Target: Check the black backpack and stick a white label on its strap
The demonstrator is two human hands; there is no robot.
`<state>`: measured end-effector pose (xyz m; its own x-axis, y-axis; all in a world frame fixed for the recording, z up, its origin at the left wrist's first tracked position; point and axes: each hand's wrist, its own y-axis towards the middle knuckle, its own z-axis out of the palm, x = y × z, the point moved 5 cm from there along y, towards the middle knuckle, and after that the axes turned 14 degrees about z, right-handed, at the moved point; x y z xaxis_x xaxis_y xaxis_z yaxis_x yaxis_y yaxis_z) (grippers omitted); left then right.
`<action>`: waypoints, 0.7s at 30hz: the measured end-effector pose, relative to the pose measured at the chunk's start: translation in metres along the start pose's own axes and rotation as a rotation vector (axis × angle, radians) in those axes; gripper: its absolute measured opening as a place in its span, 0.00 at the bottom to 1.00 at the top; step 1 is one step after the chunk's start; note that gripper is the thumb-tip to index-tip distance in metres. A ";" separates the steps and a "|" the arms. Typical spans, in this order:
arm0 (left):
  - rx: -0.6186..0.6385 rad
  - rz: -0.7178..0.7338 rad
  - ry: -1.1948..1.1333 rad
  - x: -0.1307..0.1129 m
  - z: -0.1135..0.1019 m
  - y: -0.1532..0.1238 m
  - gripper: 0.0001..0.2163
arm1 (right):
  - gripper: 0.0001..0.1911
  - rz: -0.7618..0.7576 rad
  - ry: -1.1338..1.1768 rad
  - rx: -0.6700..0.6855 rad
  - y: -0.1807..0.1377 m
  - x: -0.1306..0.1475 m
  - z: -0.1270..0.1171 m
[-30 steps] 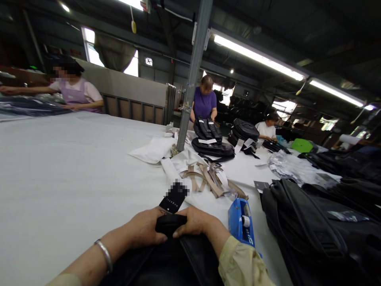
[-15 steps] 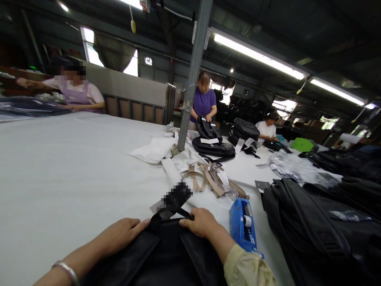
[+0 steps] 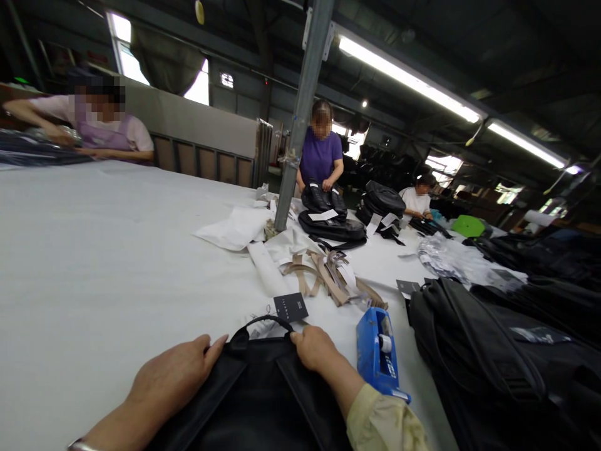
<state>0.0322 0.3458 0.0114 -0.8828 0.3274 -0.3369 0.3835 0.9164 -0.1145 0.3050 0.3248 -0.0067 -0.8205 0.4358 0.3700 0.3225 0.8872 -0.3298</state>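
A black backpack (image 3: 263, 401) lies in front of me, its top edge facing away and two shoulder straps running down toward me. My left hand (image 3: 171, 376) is closed on its upper left edge, thumb pointing at the handle. At the upper right corner, beside the end of the carry handle (image 3: 267, 319), my right hand (image 3: 313, 347) pinches the bag. A dark hang tag (image 3: 291, 307) with pale lettering rests on the table just beyond the handle. To the right of my right hand stands a blue tape dispenser (image 3: 375, 357).
More black backpacks (image 3: 474, 338) are heaped on the right. Brown and white strips (image 3: 328, 275) lie around a grey post (image 3: 300, 119) rising from the white table (image 3: 117, 250). Across it, a person in purple (image 3: 322, 153) handles another backpack; two other people work farther off.
The hang tag has swung to the right of the handle and settled. My left hand has shifted slightly left along the bag's edge. My view has turned a little.
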 end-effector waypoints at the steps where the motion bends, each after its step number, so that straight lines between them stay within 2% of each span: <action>1: -0.002 0.004 0.000 0.002 0.001 0.001 0.28 | 0.25 0.037 0.018 0.000 0.004 -0.004 0.002; 9: 0.064 0.011 -0.072 0.022 0.016 0.016 0.32 | 0.21 0.093 0.090 0.012 0.016 -0.013 0.008; 14: 0.058 0.022 0.009 0.019 0.017 0.013 0.29 | 0.22 0.118 0.083 -0.071 0.006 -0.010 0.008; 17: 0.048 0.068 0.030 0.018 0.020 0.012 0.28 | 0.22 0.136 -0.027 -0.165 -0.011 -0.003 -0.004; 19: 0.036 0.097 0.029 0.019 0.022 0.011 0.28 | 0.19 0.050 -0.115 -0.267 -0.029 0.007 -0.020; 21: 0.024 0.097 0.005 0.023 0.024 0.011 0.27 | 0.19 -0.165 -0.116 -0.365 -0.051 0.020 -0.033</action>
<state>0.0229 0.3580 -0.0197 -0.8424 0.4158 -0.3428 0.4739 0.8744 -0.1039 0.2874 0.2931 0.0464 -0.9161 0.2819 0.2853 0.3113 0.9482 0.0629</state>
